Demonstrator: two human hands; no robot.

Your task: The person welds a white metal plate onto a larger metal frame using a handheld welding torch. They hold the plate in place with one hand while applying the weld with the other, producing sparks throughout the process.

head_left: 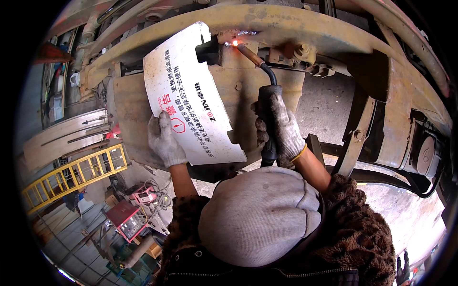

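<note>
My right hand (285,126), in a whitish knit glove dirtied at the fingers, is wrapped round the black handle of a welding torch (270,102). The torch's curved neck reaches up to a rusty metal bracket, where a small orange glow sits at its tip. A bright, shiny weld bead (247,33) shows just above. My left hand (165,140), also gloved, grips the lower left edge of a white printed sheet (191,100) with notched edges. That sheet stands tilted beside the weld spot, its top corner near the bracket. A grey cap (260,217) fills the lower middle.
A long yellowish-brown metal beam (200,26) arches across the top. Rusty braces (355,136) and pipes stand at the right. At lower left are a yellow ladder (76,176), a red box-shaped machine (126,220) and tangled cables (162,198).
</note>
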